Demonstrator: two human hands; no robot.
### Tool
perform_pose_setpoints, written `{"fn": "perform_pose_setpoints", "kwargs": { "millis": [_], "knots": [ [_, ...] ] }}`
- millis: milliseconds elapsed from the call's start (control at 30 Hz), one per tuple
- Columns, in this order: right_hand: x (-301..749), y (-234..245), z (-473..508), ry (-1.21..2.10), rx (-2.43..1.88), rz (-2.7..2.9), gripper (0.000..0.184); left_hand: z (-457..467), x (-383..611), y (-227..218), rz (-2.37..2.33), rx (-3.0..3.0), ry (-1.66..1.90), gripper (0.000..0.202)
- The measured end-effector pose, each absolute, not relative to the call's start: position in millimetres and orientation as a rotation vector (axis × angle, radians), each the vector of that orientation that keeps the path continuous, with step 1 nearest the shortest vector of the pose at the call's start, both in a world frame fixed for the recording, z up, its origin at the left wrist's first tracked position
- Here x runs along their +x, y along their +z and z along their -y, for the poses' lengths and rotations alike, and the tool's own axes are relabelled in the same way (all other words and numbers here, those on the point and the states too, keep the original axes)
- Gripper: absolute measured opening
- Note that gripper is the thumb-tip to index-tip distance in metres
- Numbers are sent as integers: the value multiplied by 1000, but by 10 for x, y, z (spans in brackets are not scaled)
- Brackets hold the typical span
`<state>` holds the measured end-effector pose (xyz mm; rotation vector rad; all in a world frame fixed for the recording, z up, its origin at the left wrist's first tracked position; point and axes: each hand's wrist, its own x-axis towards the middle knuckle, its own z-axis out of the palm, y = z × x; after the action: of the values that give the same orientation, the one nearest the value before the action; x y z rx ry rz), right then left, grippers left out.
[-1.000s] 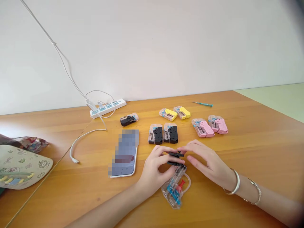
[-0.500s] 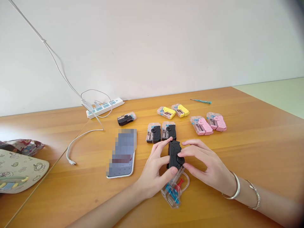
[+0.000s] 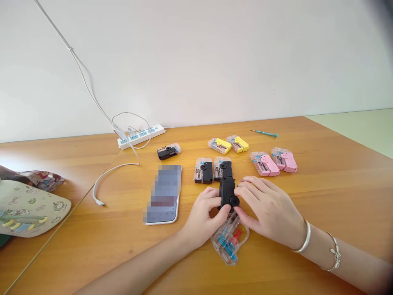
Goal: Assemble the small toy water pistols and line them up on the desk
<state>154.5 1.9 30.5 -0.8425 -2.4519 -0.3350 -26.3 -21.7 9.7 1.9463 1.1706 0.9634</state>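
Observation:
Both my hands hold one small black plastic part (image 3: 227, 194) upright, just above a clear toy housing (image 3: 229, 241) with blue and red pieces inside. My left hand (image 3: 205, 217) grips the part's left side, thumb at its lower edge. My right hand (image 3: 267, 209) pinches its right side, and that wrist wears a silver bangle. Just beyond my fingers lie two black toy units (image 3: 212, 170) side by side.
On the wooden table (image 3: 322, 205): two yellow units (image 3: 229, 144), two pink units (image 3: 274, 162), a lone black unit (image 3: 168, 151), a phone (image 3: 164, 194), a white power strip (image 3: 141, 136) with a loose cable (image 3: 106, 180), a small green screwdriver (image 3: 264, 132). A patterned bag (image 3: 27, 203) sits at left.
The black part lay flat between my fingers a second ago; it now stands upright with its face toward me. Both hands have closed in on it.

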Motion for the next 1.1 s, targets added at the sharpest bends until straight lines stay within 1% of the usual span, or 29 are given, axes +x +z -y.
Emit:
{"fn": "perform_pose_setpoints", "kwargs": {
  "millis": [133,233,467,567,767,867,933,1033,1100],
  "knots": [
    [1395,372,-22,-611,-835,2522,17,212,-272,78,-1324,1922,1035,31],
    [1307,383,-35,-770,-794,2559,17,193,-280,53,-1368,1897,1027,32],
    [1246,318,-51,-893,-754,2609,13,173,-290,48,-1381,1838,1035,31],
    [1222,297,-84,-834,-768,2616,14,178,-297,59,-1387,1797,1066,33],
    [1242,364,-240,-497,-793,2575,16,180,-308,64,-1366,1766,1123,33],
    [1366,381,-304,-357,-837,2533,22,179,-311,70,-1324,1761,1122,36],
    [1488,350,-352,-325,-882,2509,25,178,-312,74,-1294,1740,1123,38],
    [1670,242,-435,-303,-952,2532,25,175,-312,75,-1279,1704,1121,37],
    [1760,163,-482,-335,-944,2585,28,171,-310,76,-1281,1691,1115,36]
  ]
}}
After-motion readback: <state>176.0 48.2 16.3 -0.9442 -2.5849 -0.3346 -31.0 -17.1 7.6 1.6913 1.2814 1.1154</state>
